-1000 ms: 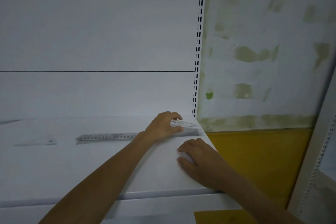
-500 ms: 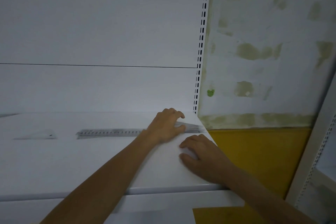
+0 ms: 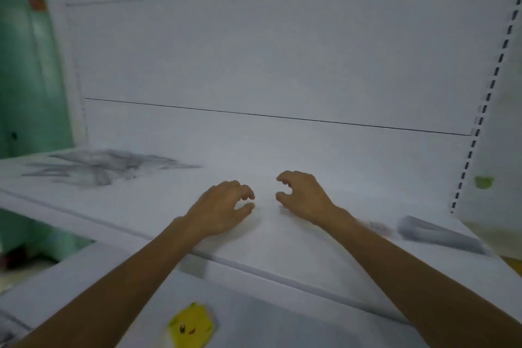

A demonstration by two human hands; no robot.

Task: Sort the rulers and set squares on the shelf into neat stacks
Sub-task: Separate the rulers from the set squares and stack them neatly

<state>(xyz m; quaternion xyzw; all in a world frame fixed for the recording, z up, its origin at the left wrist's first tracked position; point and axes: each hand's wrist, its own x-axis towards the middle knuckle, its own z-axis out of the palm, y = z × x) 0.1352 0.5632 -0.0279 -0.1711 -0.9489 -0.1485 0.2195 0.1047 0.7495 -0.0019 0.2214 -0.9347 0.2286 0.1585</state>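
Note:
A loose, blurred heap of clear rulers and set squares [image 3: 99,167] lies at the far left of the white shelf [image 3: 158,206]. A small stack of clear pieces [image 3: 440,233] rests at the shelf's right end. Both hands hover over the middle of the shelf, a little apart from each other. My left hand [image 3: 223,207] has its fingers curled and its thumb out. My right hand [image 3: 303,195] is curled the same way. Whether a clear piece lies between their fingertips I cannot tell; the frame is blurred.
A white back panel [image 3: 268,59] rises behind the shelf, with a slotted upright [image 3: 485,104] at the right. A green wall [image 3: 25,65] stands at the left. A yellow sticker [image 3: 190,326] sits on the lower ledge. A patchy wall with a green spot [image 3: 483,182] lies at far right.
The view has swung left. Both hands have left the stack at the shelf's right end and moved to the shelf's middle. The heap at the left has come into view.

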